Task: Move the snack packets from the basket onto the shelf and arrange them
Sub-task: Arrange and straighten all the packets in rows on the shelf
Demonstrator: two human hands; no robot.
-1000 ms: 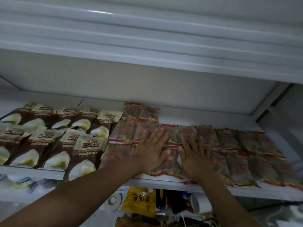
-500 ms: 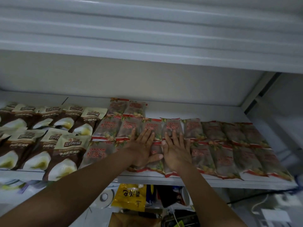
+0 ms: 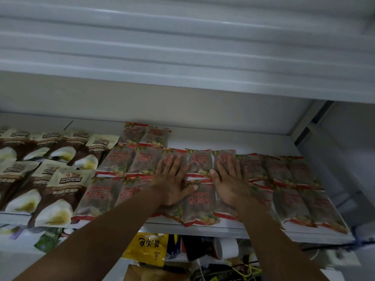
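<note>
Rows of clear snack packets with red print (image 3: 199,201) lie flat across the white shelf (image 3: 223,228), reaching from the middle to the right end. My left hand (image 3: 172,179) and my right hand (image 3: 229,181) rest palm down on these packets, fingers spread, with one packet column showing between them. Neither hand grips anything. Brown and cream snack packets (image 3: 60,191) fill the shelf's left part, overlapping in rows. The basket is not in view.
Another white shelf (image 3: 182,57) hangs close overhead. The shelf's back right corner (image 3: 253,142) is bare. Below the front edge sit a yellow bag (image 3: 148,250), a white roll (image 3: 227,248) and tangled cables. A grey wall stands on the right.
Both hands have slid to the right along the packets and moved apart, so a packet column now shows between them. The view has shifted as my head moved.
</note>
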